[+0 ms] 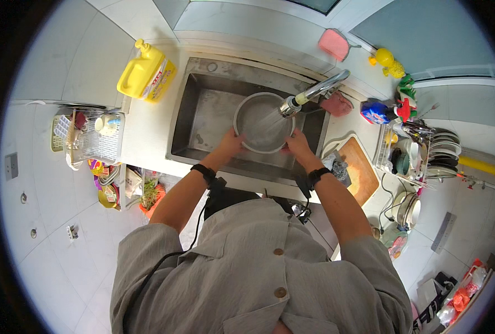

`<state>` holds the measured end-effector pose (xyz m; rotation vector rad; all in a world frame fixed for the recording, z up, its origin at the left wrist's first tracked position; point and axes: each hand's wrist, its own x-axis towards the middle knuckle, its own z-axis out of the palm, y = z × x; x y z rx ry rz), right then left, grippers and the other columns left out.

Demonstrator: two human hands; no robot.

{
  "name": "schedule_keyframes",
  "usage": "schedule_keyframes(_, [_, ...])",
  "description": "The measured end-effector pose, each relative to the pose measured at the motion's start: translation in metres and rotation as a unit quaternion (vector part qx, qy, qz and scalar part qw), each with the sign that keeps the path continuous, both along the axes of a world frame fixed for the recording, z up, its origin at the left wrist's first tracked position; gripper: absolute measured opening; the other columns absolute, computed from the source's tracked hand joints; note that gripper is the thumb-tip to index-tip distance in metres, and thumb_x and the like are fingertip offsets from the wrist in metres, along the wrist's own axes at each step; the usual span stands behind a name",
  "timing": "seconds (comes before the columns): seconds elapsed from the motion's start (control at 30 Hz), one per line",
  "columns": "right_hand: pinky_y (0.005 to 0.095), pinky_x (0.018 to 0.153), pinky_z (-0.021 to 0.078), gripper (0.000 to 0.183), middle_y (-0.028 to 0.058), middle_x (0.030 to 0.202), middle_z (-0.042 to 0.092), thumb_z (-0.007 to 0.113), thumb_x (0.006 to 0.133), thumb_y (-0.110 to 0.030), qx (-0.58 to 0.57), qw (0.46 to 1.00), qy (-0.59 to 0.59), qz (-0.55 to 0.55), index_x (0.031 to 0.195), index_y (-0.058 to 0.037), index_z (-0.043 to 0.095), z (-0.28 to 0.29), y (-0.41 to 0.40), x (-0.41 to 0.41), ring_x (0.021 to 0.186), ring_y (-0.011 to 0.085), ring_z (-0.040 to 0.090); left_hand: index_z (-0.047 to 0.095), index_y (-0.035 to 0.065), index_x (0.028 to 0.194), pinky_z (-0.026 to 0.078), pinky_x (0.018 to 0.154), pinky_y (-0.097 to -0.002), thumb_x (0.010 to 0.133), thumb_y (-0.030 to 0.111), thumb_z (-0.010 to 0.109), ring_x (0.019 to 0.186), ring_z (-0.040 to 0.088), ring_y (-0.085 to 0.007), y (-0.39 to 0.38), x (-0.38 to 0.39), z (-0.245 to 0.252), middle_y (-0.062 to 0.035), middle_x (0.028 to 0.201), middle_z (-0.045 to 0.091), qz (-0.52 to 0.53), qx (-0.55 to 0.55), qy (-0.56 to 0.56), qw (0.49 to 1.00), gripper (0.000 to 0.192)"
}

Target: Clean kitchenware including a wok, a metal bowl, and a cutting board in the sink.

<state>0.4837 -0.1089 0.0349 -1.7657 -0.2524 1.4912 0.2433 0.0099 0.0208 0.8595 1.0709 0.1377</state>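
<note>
A round metal basin is held over the right part of a stainless steel sink, under the chrome faucet. Water sprays from the faucet head into it. My left hand grips the basin's lower left rim, and my right hand grips its lower right rim. The fingertips of both hands are partly hidden by the basin and blurred. Whether the basin touches the sink floor I cannot tell.
Left of the sink stands a yellow jug with a pump. To the right lie a pink cloth, a wooden cutting board with a grey scouring pad beside it, a blue spray bottle and a dish rack with dishes.
</note>
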Motion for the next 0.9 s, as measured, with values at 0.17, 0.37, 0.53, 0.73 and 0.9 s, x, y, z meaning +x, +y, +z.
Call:
schedule_keyframes(0.17, [0.0368, 0.055, 0.0593, 0.028, 0.0169, 0.096, 0.063, 0.058, 0.089, -0.009, -0.064, 0.991, -0.102, 0.051, 0.113, 0.0042, 0.054, -0.088, -0.016, 0.025, 0.063, 0.0256, 0.066, 0.016, 0.0036, 0.153, 0.057, 0.086, -0.0413, 0.096, 0.018, 0.057, 0.104, 0.062, -0.0299, 0.015, -0.049, -0.07, -0.0195, 0.129, 0.053, -0.134, 0.04, 0.049, 0.989, 0.071])
schedule_keyframes(0.37, [0.0444, 0.057, 0.0599, 0.035, 0.0204, 0.109, 0.062, 0.052, 0.088, -0.001, -0.107, 0.989, 0.099, -0.019, 0.123, 0.0047, 0.052, -0.096, -0.021, -0.036, 0.079, 0.0328, 0.068, 0.041, 0.003, 0.139, 0.057, 0.079, -0.0385, 0.097, 0.017, 0.053, 0.089, 0.067, -0.0258, 0.002, -0.129, -0.004, -0.0141, 0.104, 0.064, 0.083, 0.047, 0.093, 0.991, 0.047])
schedule_keyframes(0.53, [0.043, 0.062, 0.0602, 0.035, 0.0183, 0.102, 0.063, 0.055, 0.086, -0.002, -0.085, 0.989, 0.086, -0.087, 0.12, 0.0044, 0.053, -0.11, -0.011, -0.03, 0.076, 0.0311, 0.066, 0.038, 0.0012, 0.141, 0.057, 0.078, -0.0366, 0.098, 0.013, 0.048, 0.095, 0.067, -0.0268, -0.012, -0.196, 0.028, -0.0173, 0.11, 0.064, 0.121, 0.024, 0.138, 0.983, 0.045])
schedule_keyframes(0.73, [0.0414, 0.061, 0.0594, 0.034, 0.015, 0.1, 0.06, 0.055, 0.085, 0.0, -0.116, 0.99, 0.081, 0.026, 0.119, 0.0023, 0.052, -0.089, -0.02, -0.041, 0.075, 0.0281, 0.064, 0.037, 0.0001, 0.141, 0.057, 0.079, -0.0376, 0.099, 0.016, 0.044, 0.097, 0.067, -0.0268, -0.063, -0.264, 0.044, -0.0189, 0.113, 0.064, 0.173, 0.017, 0.2, 0.964, 0.045])
schedule_keyframes(0.9, [0.0374, 0.057, 0.0588, 0.035, 0.0139, 0.103, 0.062, 0.053, 0.086, 0.001, -0.107, 0.992, 0.052, 0.05, 0.121, -0.0006, 0.053, -0.104, 0.011, -0.027, 0.075, 0.0261, 0.065, 0.037, -0.0015, 0.141, 0.058, 0.078, -0.0379, 0.099, 0.018, 0.044, 0.097, 0.067, -0.0277, -0.119, -0.27, 0.061, -0.0195, 0.113, 0.065, 0.221, 0.022, 0.217, 0.951, 0.047])
